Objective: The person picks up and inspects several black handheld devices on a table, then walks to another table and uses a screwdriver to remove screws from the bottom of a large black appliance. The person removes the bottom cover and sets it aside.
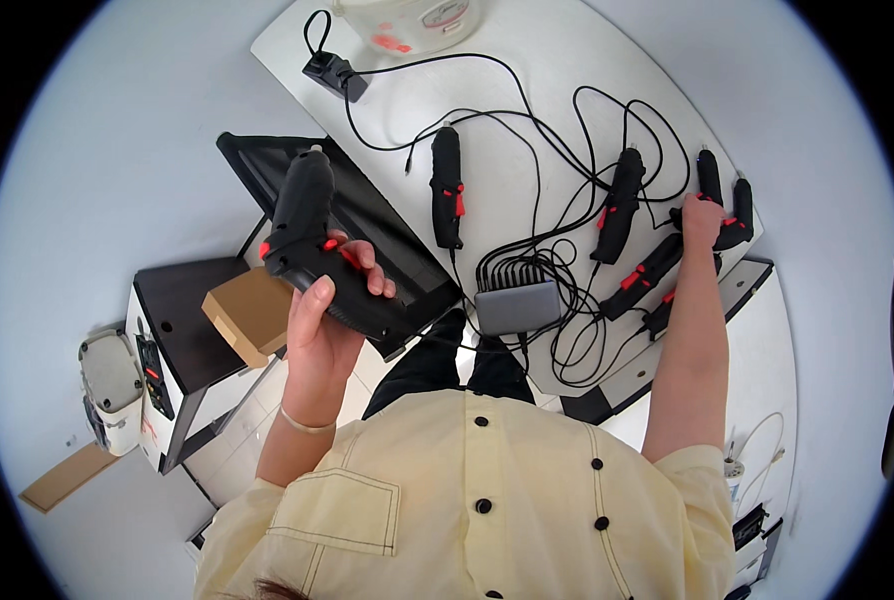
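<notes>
My left hand (332, 300) is wrapped round the handle of a black electric screwdriver (302, 200) with red buttons, raised above a black open case (387, 240). Its metal tip points away from me. Far to the right, my right hand (703, 222) is closed over another black electric screwdriver (708, 176) on the table; its fingers are partly hidden. Close beside it lies one more screwdriver (742, 205). Several others rest nearby, including one (620, 205) left of my right hand, one (642, 277) nearer me, and one (447, 185) mid-table.
A grey multi-port charger (518, 307) with many black cables sits near the table's front edge. A power adapter (335, 75) and a white tub (412, 25) stand at the back of the white table (567, 50). On the left, a cardboard box (247, 315) rests by a dark-topped cabinet (182, 320).
</notes>
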`<state>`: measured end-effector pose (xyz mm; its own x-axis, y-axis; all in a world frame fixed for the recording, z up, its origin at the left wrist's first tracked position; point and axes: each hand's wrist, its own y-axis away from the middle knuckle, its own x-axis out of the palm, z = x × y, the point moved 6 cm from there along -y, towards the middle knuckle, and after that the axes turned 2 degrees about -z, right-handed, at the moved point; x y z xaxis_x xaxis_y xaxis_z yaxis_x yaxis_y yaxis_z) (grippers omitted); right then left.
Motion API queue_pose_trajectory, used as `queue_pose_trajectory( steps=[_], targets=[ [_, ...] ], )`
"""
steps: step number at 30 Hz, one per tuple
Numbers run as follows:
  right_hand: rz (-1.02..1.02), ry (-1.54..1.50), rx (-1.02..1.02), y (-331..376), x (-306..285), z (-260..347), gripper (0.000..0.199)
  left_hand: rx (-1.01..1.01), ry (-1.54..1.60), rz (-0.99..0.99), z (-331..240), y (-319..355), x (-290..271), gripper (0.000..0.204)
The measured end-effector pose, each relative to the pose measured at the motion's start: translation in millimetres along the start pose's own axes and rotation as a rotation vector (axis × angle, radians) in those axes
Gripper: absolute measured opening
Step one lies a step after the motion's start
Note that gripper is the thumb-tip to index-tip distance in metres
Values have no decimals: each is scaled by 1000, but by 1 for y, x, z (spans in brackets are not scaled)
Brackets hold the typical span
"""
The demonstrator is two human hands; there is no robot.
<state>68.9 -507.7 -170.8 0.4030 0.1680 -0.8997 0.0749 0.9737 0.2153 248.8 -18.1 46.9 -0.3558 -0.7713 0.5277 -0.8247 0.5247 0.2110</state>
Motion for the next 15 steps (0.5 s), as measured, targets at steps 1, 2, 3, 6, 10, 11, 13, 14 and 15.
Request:
queue_pose_trajectory(
  steps=[1, 2, 3, 6, 10, 11, 13, 14, 15],
  targets=[
    [-1, -4, -5, -1, 1, 0, 79, 2, 7, 2, -1, 0, 0, 50],
    [-9, 2, -18, -1, 2, 0, 78, 4, 14, 5, -2, 1, 0, 50],
    [-18, 7, -31, 0, 3, 0, 76, 5, 20, 8, -3, 1, 0, 50],
    [-31, 35, -91, -20, 14, -11, 73, 9, 56, 35, -4, -1, -1, 49],
    [51, 17, -116, -15, 10, -5, 91, -29, 131, 61, -4, 1, 0, 51],
    [42, 46, -137, -28, 18, -12, 92, -40, 141, 72, -4, 0, 0, 52],
    [57, 71, -151, -28, 23, -12, 91, -60, 141, 99, -1, 0, 2, 52],
    [67, 82, -160, -26, 21, -10, 91, -69, 131, 114, 1, 1, 3, 52],
    [69, 62, -127, -24, 19, -11, 88, -78, 121, 130, 3, 3, 4, 52]
  ],
)
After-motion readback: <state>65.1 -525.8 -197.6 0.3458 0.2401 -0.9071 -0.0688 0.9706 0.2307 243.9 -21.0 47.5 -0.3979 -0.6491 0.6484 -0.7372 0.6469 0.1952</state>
